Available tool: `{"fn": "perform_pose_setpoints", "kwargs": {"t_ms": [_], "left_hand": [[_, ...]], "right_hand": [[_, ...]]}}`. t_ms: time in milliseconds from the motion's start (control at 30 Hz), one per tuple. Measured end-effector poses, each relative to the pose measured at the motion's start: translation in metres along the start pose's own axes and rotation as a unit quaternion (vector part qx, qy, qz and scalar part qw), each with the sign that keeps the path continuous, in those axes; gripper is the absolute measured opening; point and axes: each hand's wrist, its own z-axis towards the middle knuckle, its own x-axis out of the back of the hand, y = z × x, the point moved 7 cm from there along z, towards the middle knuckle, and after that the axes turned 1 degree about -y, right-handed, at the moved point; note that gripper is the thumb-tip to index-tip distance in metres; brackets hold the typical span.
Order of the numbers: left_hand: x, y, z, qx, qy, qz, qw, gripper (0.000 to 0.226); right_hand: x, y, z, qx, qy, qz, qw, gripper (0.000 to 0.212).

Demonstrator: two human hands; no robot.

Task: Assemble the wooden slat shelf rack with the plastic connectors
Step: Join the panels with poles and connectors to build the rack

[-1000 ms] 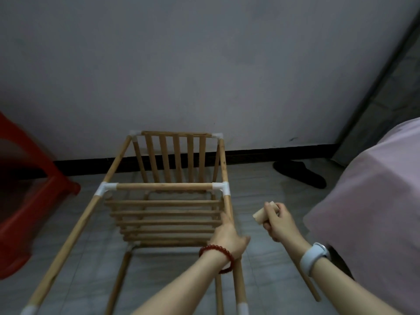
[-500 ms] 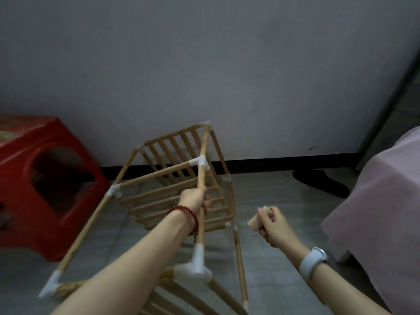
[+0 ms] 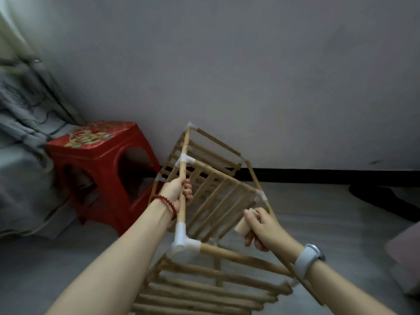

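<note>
On the floor in front of me the rack (image 3: 216, 201) lies tipped on one side, slat shelves standing on edge. My left hand (image 3: 179, 192) is wrapped round an upper pole between two white connectors (image 3: 185, 242). My right hand (image 3: 261, 228) has its fingers curled round a short wooden peg (image 3: 244, 223), just beside the right pole. My read: I'm turning the frame to reach an open joint for that peg. I should keep the left grip firm near the connector so the frame doesn't twist, and line the peg up straight before pushing. Which socket it goes in, I cannot tell; the near corner is blurred. The red stool (image 3: 102, 169) sits close on the left and the wall (image 3: 250, 76) is just behind the far end. Open floor lies right, so swing that way.
</note>
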Motion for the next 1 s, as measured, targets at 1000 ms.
{"fn": "perform_pose_setpoints", "kwargs": {"t_ms": [1000], "left_hand": [[0.008,-0.169,-0.082,0.134,-0.059,0.285,0.947,0.028]], "right_hand": [[0.099,0.053,-0.08,-0.054,0.253,-0.19,0.947,0.032]]}}
